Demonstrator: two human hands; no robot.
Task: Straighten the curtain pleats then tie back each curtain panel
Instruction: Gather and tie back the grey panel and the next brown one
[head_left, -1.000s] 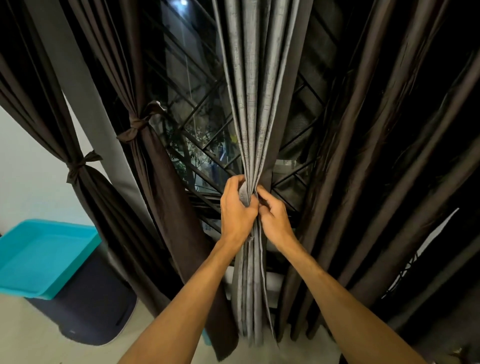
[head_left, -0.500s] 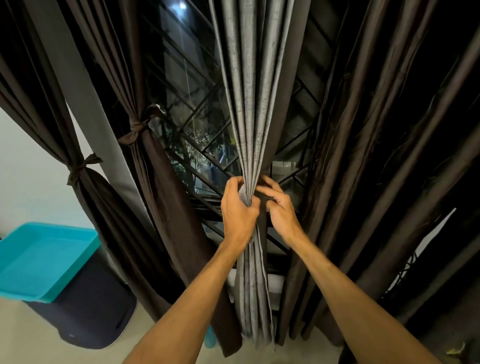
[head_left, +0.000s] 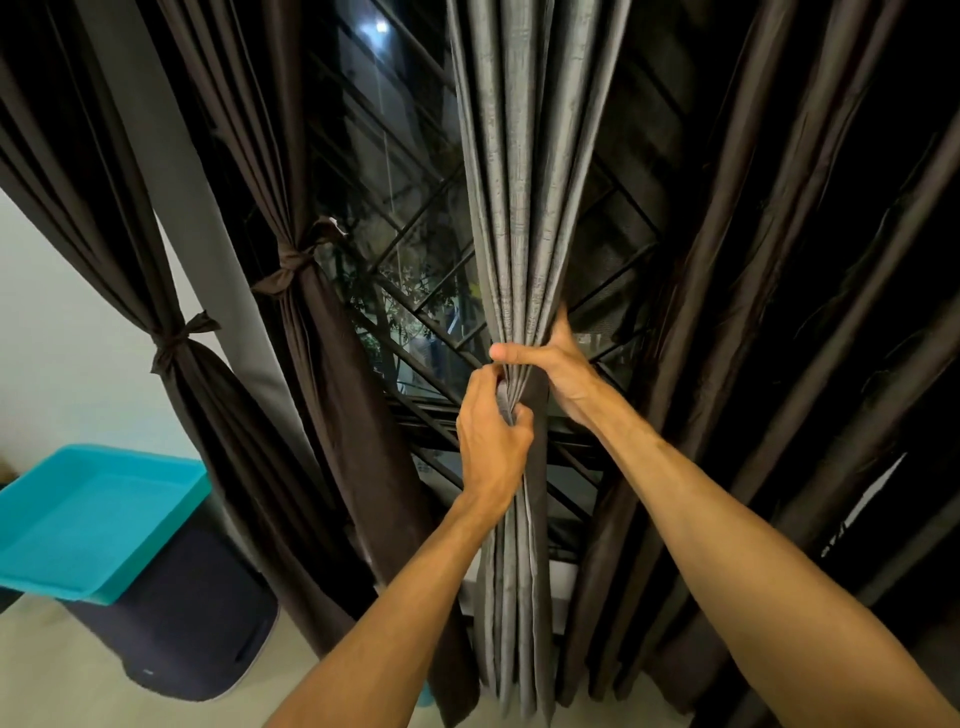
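Note:
A grey pleated curtain panel (head_left: 514, 182) hangs in the middle, gathered into a narrow bundle at hand height. My left hand (head_left: 491, 441) grips the bundle's folds from the left. Just above it, my right hand (head_left: 558, 364) wraps round the bundle from the right, thumb laid across the front and fingers hidden behind the cloth. Two dark brown panels on the left are tied back with knotted fabric ties (head_left: 288, 273) (head_left: 179, 338). More dark brown panels (head_left: 753, 312) hang loose on the right.
A window with a dark metal grille (head_left: 415, 249) shows behind the curtains. A teal tray (head_left: 88, 519) rests on a dark bin (head_left: 176, 623) at the lower left. A grey wall post (head_left: 197, 218) stands between the two tied panels.
My right hand has risen and reached round the grey bundle, its thumb now across the front. My left hand keeps its grip slightly lower on the folds.

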